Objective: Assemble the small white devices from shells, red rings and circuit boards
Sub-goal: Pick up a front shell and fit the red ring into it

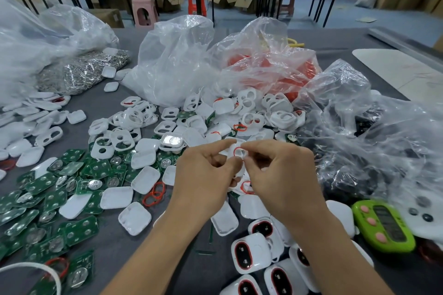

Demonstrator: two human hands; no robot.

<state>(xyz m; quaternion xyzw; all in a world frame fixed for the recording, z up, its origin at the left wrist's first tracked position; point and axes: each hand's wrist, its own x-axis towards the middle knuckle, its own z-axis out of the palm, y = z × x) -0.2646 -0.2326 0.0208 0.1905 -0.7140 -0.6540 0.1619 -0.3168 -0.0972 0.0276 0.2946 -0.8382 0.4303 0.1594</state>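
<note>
My left hand (206, 175) and my right hand (280, 170) meet above the table's middle and both pinch one white shell (236, 148) with a red ring (239, 151) in its opening. Loose red rings (154, 193) lie just left of my left wrist. Green circuit boards (48, 199) cover the left of the table. White shell halves (143, 179) and open front shells (124, 137) are strewn beyond and beside my hands. Several assembled white devices (249, 252) with red-rimmed dark windows lie near my right forearm.
Clear plastic bags stand behind the pile: one with white parts (172, 60), one with red rings (268, 64), one with dark parts (359, 132). A bag of metal clips (81, 72) is at far left. A green timer (383, 225) sits at right on the grey table (143, 258).
</note>
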